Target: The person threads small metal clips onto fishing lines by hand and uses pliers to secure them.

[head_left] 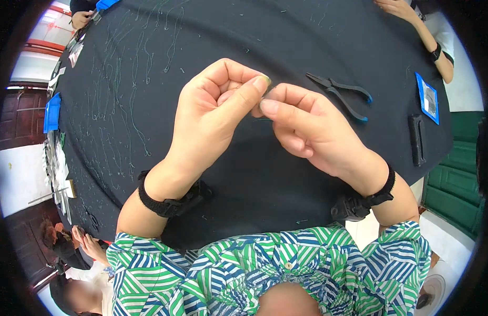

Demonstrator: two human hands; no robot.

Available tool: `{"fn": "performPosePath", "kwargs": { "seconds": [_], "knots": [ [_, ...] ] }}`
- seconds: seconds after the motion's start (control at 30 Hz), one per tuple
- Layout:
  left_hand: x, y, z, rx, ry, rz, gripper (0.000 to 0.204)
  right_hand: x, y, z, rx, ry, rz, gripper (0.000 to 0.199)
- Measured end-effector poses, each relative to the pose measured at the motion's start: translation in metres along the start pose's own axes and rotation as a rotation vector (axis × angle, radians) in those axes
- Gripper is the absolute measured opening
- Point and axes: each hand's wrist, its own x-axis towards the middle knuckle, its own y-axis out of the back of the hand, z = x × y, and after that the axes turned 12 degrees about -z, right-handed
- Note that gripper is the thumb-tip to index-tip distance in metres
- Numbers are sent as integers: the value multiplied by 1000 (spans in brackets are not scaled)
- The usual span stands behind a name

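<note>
My left hand (217,102) and my right hand (312,121) meet above the middle of the dark-covered table (244,174). Thumb and index finger are pinched on each hand, the tips almost touching. Between them is a tiny bit of thin, greenish line, too small to make out fully; part of it shows just under the right fingertips. Beyond my right hand lie pliers (341,92) with dark jaws and blue-tipped handles, spread apart on the cloth.
Several thin green line pieces with loops (133,100) lie across the table's left. At right are a blue packet (427,98) and a black oblong case (417,139). Scissors (91,218) rest at lower left. Other people's hands (396,9) are at the table's edges.
</note>
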Motion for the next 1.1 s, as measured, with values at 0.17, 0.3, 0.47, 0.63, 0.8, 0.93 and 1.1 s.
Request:
{"fn": "performPosePath", "kwargs": {
  "seconds": [0.17, 0.3, 0.47, 0.63, 0.8, 0.93, 1.1],
  "knots": [
    [0, 1, 6, -20, 12, -1, 11, 3, -11, 3, -72, 97, 153, 14],
    [-1, 4, -2, 150, -27, 17, 11, 2, -7, 8, -258, 233, 153, 15],
    [0, 0, 1, 139, -14, 34, 10, 4, 2, 9, -574, 331, 209, 13],
    [0, -2, 0, 151, -26, 50, 11, 2, 2, 6, -882, 367, 312, 14],
    [0, -3, -4, 179, -75, 34, 12, 4, 1, 10, -868, 438, 357, 14],
    [0, -4, -5, 187, -86, 27, 12, 6, 3, 13, -881, 498, 385, 13],
    [-1, -3, -5, 215, -96, 26, 13, 5, 3, 10, -930, 479, 389, 11]
  ]
}}
